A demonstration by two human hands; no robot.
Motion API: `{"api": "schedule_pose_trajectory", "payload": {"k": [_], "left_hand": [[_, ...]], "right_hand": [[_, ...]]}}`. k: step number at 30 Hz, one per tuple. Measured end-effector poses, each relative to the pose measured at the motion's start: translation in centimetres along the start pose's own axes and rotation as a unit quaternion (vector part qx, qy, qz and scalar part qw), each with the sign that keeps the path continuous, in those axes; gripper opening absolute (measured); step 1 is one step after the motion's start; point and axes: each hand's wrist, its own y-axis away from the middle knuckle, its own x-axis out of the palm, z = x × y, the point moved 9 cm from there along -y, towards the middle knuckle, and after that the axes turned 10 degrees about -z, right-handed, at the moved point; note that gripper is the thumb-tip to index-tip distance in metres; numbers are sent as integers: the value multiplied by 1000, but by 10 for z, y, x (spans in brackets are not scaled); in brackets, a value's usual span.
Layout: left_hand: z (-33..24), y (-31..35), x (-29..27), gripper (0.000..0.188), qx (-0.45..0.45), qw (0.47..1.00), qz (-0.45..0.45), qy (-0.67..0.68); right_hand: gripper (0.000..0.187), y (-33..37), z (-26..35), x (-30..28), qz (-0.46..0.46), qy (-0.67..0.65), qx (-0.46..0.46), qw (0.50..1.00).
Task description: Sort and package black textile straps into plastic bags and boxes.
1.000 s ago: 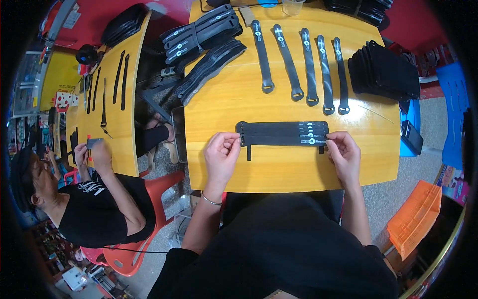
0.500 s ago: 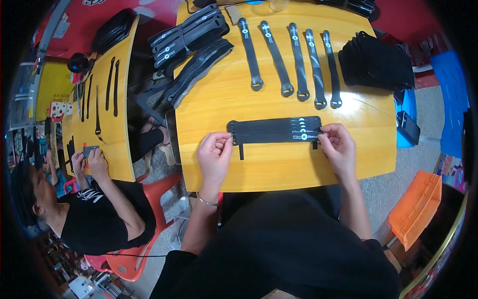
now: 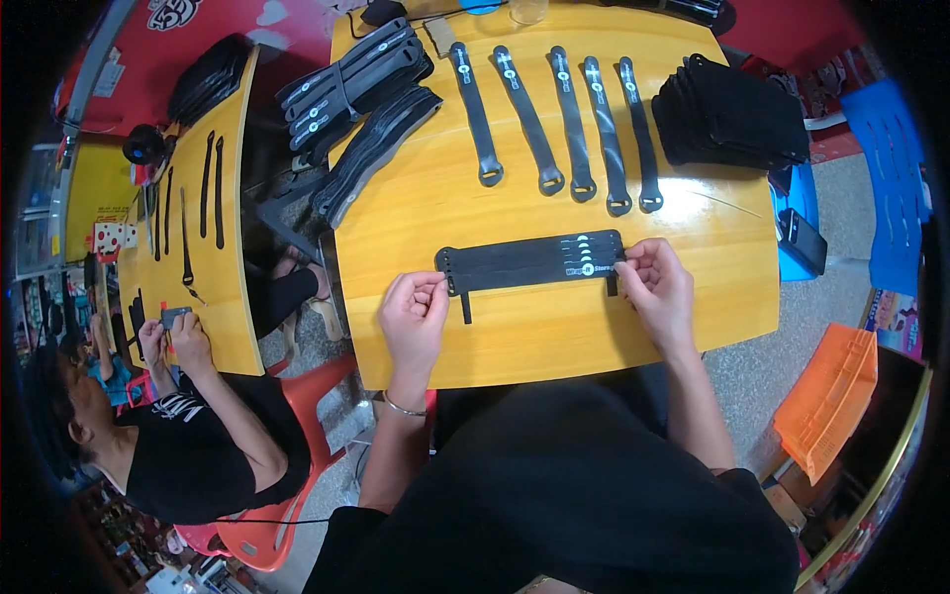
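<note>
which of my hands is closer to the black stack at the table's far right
Right: your right hand is on the near side of the black stack, slightly left; your left hand is also on the near side, but much farther left.

Top (image 3: 564, 495): black, is running to short sleeves (image 3: 754, 500), plain where visible. Bangle (image 3: 404, 408): slim, silvery, is circling the left wrist (image 3: 409, 381). Legwear (image 3: 648, 394): dark, is showing partly.
</note>
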Motion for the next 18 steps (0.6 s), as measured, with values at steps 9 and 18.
{"api": "schedule_pose_trajectory", "payload": {"k": [9,18], "left_hand": [[-4,0,1,10,14,1000,-3,-7],[-3,0,0,9,20,1000,-3,-16]], "right_hand": [[16,-2,-3,-2,-22,-4,7,1000],[16,-1,-2,-2,-24,9,2,1000]]}}
